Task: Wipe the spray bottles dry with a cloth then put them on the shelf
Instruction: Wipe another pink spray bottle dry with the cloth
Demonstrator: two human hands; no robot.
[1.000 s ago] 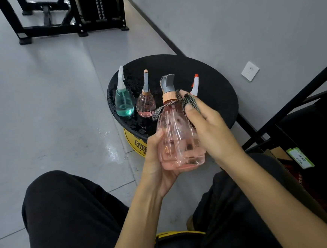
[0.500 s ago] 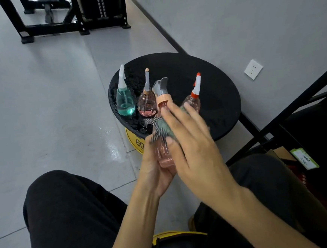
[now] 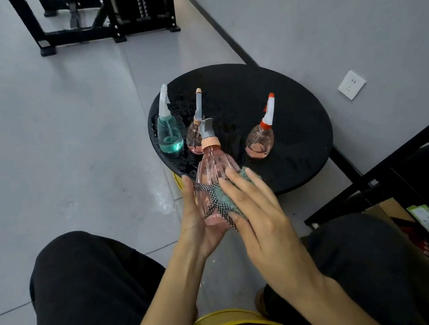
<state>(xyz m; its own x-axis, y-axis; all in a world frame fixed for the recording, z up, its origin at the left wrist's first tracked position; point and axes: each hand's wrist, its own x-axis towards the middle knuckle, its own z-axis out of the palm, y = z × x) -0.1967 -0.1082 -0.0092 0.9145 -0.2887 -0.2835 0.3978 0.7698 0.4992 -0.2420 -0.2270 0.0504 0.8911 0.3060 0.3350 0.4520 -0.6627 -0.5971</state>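
Left hand (image 3: 199, 226) grips a pink spray bottle (image 3: 213, 166); right hand (image 3: 260, 217), fingers straight, presses a green cloth (image 3: 227, 202) against it.

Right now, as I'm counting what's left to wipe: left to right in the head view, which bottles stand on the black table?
Teal bottle → small pink bottle with grey nozzle → pink bottle with red-and-white nozzle. The held pink bottle overlaps these, so I skip it.

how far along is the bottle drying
Done: no bottle visibly shelved. In hand: the left hand holds the large pink bottle while the right hand presses the cloth on it. Left: teal bottle, small pink bottle and red-nozzle bottle stand on the wet black table.
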